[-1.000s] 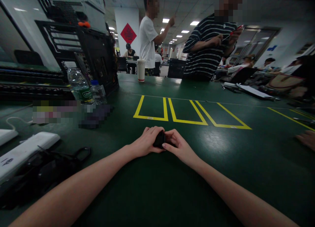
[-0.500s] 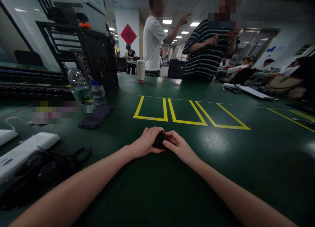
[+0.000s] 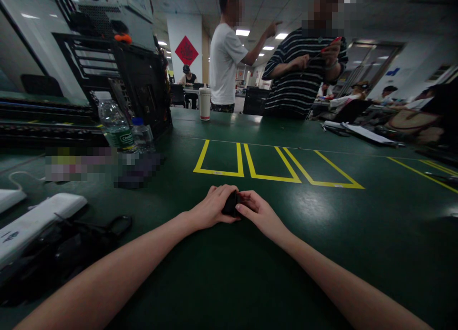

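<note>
A small black object (image 3: 229,205), box-like and too dark to make out its kind, is held between both hands just above or on the green table (image 3: 229,273). My left hand (image 3: 213,204) wraps round its left side, thumb below and fingers over the top. At its right edge my right hand (image 3: 258,210) pinches with thumb and curled fingers. Both hands hide much of the object. Beyond them, yellow tape outlines (image 3: 274,178) mark the tabletop.
To the left lie a white power strip (image 3: 53,213), tangled black cables (image 3: 78,249), a large water bottle (image 3: 113,122) and a smaller blue-capped bottle (image 3: 142,135). A computer case (image 3: 143,82) stands behind them. Farther back are a paper cup (image 3: 204,103) and two standing people.
My hands and the black object stay almost still. Across the table, the person in stripes shifts slightly left and the red-handled thing in their hand has risen a little.
</note>
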Available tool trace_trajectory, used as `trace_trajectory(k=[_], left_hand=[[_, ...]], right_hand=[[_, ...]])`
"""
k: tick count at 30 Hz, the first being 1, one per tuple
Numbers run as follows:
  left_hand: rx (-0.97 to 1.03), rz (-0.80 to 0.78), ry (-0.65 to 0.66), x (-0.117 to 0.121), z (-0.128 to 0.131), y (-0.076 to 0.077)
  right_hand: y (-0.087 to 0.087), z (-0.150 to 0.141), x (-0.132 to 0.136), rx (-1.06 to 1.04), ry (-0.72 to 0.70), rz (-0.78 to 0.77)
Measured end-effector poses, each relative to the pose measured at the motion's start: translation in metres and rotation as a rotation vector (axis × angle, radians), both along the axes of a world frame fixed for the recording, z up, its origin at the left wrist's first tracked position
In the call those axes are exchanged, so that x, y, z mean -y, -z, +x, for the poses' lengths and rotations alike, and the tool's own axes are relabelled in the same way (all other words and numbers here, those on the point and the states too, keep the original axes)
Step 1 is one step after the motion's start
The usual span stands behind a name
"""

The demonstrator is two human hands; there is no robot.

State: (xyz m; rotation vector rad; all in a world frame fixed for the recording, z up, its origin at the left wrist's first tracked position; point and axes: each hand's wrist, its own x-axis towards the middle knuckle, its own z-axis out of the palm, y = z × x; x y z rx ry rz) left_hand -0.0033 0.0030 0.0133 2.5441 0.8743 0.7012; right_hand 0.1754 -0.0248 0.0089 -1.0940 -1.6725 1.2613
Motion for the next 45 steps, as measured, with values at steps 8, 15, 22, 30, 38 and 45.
trace_trajectory(k=[8,15,22,30,38,45], left_hand=[[0.006,-0.008,-0.006,0.0013,-0.0007,-0.0004],[0.010,-0.013,0.000,0.0024,-0.0005,-0.0030],[-0.004,-0.007,0.007,0.0012,0.0000,-0.0023],[0.003,0.013,-0.005,0.0011,0.0002,-0.0005],[0.001,-0.020,0.003,0.0009,0.0002,-0.0018],[-0.004,-0.011,-0.003,0.0014,-0.0006,-0.0012]], right_hand=[[-0.0041,0.0004,0.0046,-0.017,-0.053,0.063],[0.0003,-0.0005,0.0015,-0.053,-0.008,0.028],[-0.0027,0.0015,0.0031,-0.021,-0.051,-0.003],[0.0011,-0.0002,0.0013,-0.112,-0.034,0.011],[0.0003,0.0019,0.0003,-0.016,-0.036,-0.018],[-0.0017,0.0013,0.0027,-0.081,-0.034,0.006]])
